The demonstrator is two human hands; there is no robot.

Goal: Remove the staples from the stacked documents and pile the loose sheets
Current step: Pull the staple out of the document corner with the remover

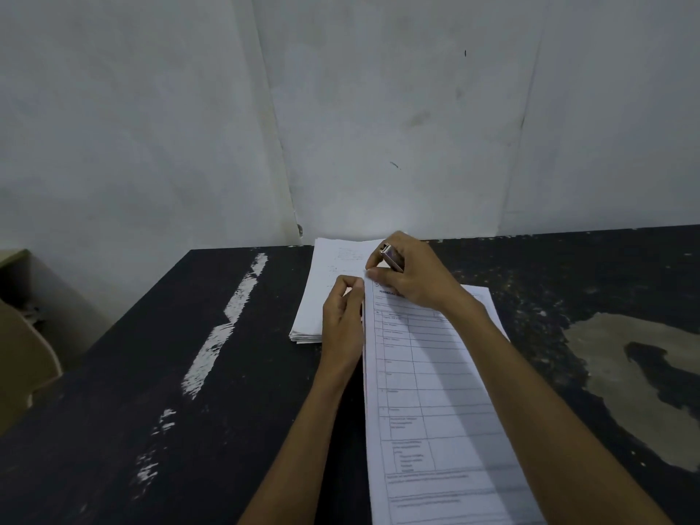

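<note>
Lying lengthwise near the viewer, the white printed paper form (435,392) stretched away across the black painted table with worn pale patches (151,354), both forearms reaching along it to its far left corner. The left hand (342,316) rested beside the form's left edge, fingers curled and thumb and forefinger pinching that corner. The right hand (420,274) lay on the form's top margin, its fingers bent around a small silvery metal tool (392,258), and its thumb tip met the same corner. The staple itself was hidden under the fingertips, so it could not be told whether it was seated, half lifted or out.

Several hazards were judged likely from this arrangement. A pull on the corner before the staple's legs were straightened would probably tear the paper, since both hands loaded one small area. A slip of the tool would carry its tip toward the left fingertips, which sat just beside it. A freed staple could drop onto the dark surface and be hard to find in the dim light, or stay caught among the sheets.

Farther back, the thick pile of plain white loose sheets (329,274) sat just behind the hands, its near side partly covered by the left hand; a sideways jerk there could skew it. Beyond stood the stained grey plaster wall (378,108).
</note>
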